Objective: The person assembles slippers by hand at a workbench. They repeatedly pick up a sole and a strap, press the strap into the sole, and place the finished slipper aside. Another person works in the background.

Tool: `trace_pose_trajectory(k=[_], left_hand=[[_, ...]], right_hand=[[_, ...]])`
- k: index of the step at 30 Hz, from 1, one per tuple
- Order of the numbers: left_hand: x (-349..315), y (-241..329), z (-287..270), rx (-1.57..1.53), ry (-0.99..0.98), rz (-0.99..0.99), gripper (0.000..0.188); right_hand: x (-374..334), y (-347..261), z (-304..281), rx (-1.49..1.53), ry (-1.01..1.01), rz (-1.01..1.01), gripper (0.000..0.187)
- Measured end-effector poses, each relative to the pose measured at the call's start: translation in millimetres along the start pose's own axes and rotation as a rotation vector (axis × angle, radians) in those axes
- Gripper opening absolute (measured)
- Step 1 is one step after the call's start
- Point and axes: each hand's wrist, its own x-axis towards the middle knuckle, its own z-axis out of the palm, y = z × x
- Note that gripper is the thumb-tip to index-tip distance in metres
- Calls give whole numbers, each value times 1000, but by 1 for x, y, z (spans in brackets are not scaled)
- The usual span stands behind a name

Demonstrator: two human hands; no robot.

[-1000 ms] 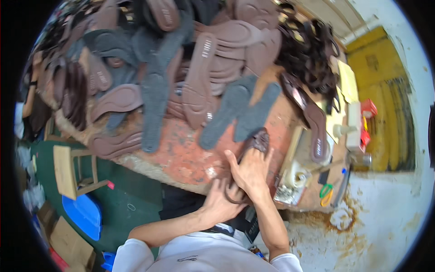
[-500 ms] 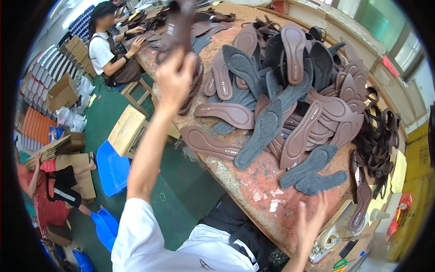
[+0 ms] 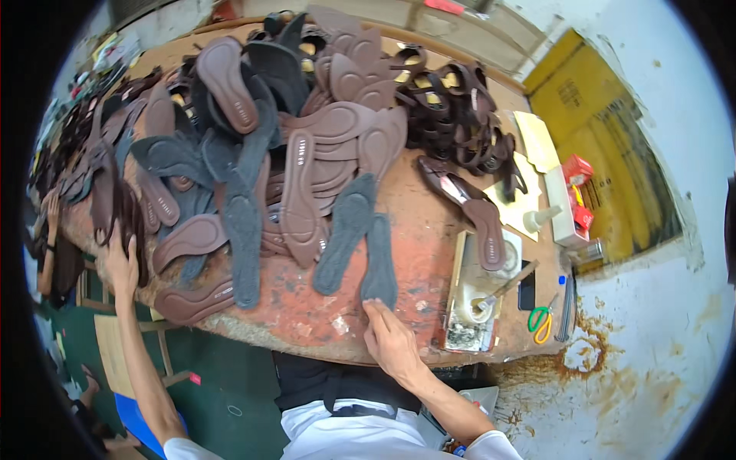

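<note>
running fore-and-aft, narrower end away: grey insole (image 3: 379,261)

Pale lettering marks several brown insoles (image 3: 300,199) on the desk (image 3: 420,222), including one at right; small dark printing stands on the yellow panel (image 3: 613,153) at far right.

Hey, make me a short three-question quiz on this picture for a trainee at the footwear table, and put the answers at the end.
1. Which hand has its fingertips at the near end of a grey insole?
2. True or false: the scissors lie farther right than that grey insole.
3. What is the left hand nearest to? A, the yellow paper; B, the dark brown footwear pieces; C, the black phone.

Key: 1, the right hand; 2, true; 3, B.
</note>
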Motion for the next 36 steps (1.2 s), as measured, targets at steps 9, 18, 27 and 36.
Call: trace_pose_trajectory(k=[9,18,27,36], left_hand=[[-71,481,-80,-889,-29,751,47],[-50,645,18,-899,301,1118,21],[7,527,-76,62,-217,441,84],[-27,715,100,-879,-833,727,66]], right_hand=[[-63,-14,-17,608,487,424,29],[-71,-13,-33,197,178,335,35],[-25,5,-20,-37,7,278,49],[4,-24,1,53,-88,195,51]])
